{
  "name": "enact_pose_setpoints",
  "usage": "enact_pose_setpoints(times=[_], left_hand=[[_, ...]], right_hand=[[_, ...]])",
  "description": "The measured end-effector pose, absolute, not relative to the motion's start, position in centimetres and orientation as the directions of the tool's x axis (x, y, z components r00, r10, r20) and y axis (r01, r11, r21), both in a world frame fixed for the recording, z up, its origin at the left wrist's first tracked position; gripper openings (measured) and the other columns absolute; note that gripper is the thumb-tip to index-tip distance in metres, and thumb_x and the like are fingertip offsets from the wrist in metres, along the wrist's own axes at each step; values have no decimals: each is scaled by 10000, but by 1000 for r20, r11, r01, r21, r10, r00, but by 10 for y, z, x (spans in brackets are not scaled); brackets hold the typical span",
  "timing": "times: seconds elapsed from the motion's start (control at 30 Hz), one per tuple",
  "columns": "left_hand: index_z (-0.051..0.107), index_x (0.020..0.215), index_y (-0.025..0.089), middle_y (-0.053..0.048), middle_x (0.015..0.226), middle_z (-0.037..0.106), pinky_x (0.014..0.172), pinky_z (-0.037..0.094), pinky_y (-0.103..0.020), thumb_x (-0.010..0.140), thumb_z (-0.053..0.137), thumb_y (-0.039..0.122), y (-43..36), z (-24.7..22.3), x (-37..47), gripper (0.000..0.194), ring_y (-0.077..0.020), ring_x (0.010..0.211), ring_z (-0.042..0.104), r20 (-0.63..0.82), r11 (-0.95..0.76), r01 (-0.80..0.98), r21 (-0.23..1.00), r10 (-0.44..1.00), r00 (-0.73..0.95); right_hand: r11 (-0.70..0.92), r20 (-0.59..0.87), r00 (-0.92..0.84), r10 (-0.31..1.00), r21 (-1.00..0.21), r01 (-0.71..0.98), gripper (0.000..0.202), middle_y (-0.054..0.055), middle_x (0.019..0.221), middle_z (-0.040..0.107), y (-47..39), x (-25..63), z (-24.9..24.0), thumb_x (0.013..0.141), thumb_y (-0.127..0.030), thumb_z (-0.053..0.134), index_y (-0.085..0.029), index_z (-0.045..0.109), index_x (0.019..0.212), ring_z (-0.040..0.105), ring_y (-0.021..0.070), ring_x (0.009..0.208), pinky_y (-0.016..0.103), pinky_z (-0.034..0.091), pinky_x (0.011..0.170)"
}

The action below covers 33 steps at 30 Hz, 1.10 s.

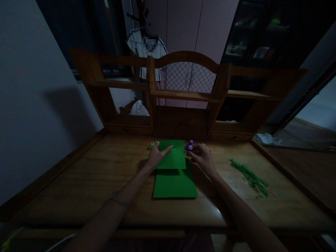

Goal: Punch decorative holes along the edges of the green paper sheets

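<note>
My left hand grips the left edge of a green paper sheet, its thumb lying across the top face. The sheet is raised above a stack of green sheets on the desk. At the raised sheet's right edge, my right hand has its fingers closed on a small purple gadget with googly eyes. Whether the gadget clasps the paper or only touches it, I cannot tell. A similar light-green gadget with eyes shows beyond my left hand. More eyed pieces are partly hidden behind my right hand.
Thin green paper strips and scraps lie in a loose pile on the right of the wooden desk. A wooden shelf unit rises along the desk's back edge. A wall borders the left side.
</note>
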<state>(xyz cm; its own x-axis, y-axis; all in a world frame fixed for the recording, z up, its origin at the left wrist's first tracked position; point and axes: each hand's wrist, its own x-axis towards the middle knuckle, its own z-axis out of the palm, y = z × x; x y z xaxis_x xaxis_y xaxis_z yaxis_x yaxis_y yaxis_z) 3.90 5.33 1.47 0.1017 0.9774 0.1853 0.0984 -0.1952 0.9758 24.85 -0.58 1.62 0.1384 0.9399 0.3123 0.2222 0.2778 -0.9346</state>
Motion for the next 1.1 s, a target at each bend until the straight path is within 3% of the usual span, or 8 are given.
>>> enact_pose_setpoints(times=[1.1], left_hand=[[672,859,124,-99,879,711,657,537,-307,597,753,467,60,9,36,438,-233,755,672,178,-188,70,980,975,132]], right_hand=[[264,286,91,954,-944,200,346,73,893,686,-2,253,13,685,-427,707,-198,547,891,673,215,773,245,512,509]])
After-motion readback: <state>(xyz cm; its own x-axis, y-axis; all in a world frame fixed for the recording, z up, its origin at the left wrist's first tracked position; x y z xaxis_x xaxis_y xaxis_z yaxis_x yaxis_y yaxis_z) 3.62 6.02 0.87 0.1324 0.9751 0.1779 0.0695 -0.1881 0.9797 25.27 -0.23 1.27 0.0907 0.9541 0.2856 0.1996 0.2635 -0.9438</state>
